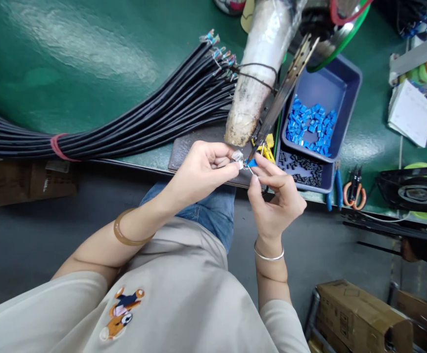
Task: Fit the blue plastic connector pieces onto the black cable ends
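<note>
My left hand (213,164) is closed, its thumb and finger pinched on the near end of a small blue connector (252,163) with fine wire ends at it. White covers show on those fingertips. My right hand (274,191) is pinched on a thin silvery wire (250,169), which reaches to the connector. Between the hands, a long metal soldering iron (272,115) slants down, its tip at or very near the connector. Left of it hangs a white wrapped fume hose (250,93), its mouth just above my left fingers.
Black cables (132,127) with stripped ends lie left, tied by a red band (57,147). At right, a bin (349,103) holds blue connectors; a tray (323,184) holds small black pieces. Pliers (338,189), orange-handled cutters (355,191) and a black fan (415,191) sit further right.
</note>
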